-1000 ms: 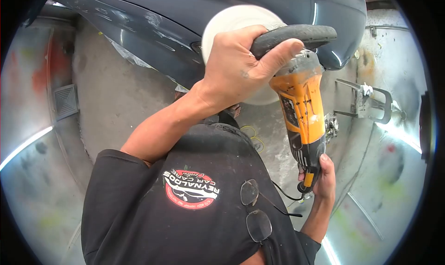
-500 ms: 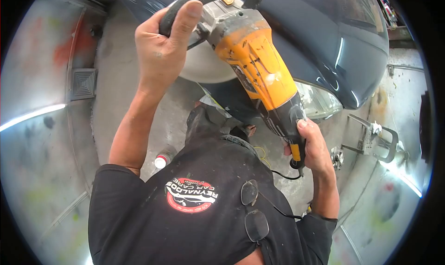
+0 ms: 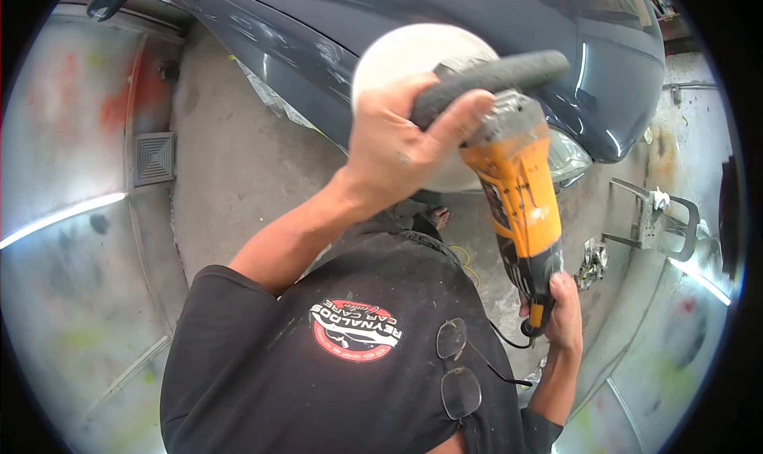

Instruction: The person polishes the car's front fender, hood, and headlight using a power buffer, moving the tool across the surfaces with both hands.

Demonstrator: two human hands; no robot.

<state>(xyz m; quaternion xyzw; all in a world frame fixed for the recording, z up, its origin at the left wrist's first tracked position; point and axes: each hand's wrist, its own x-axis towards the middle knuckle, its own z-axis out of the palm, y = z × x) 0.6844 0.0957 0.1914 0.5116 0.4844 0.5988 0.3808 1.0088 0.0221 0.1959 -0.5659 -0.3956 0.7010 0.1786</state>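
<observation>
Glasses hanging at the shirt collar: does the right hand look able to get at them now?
Probably not right away. The right hand is closed around the rear grip of the yellow polisher, so it is occupied. The glasses hang close by on the black shirt, with nothing covering them.

A single camera on the person's head looks steeply down over the shirt (image 3: 318, 374), with a wide lens. The polisher (image 3: 520, 208) sits very near at centre, the car (image 3: 477, 17) at 12 o'clock and the floor (image 3: 230, 168) at 9 o'clock.
</observation>
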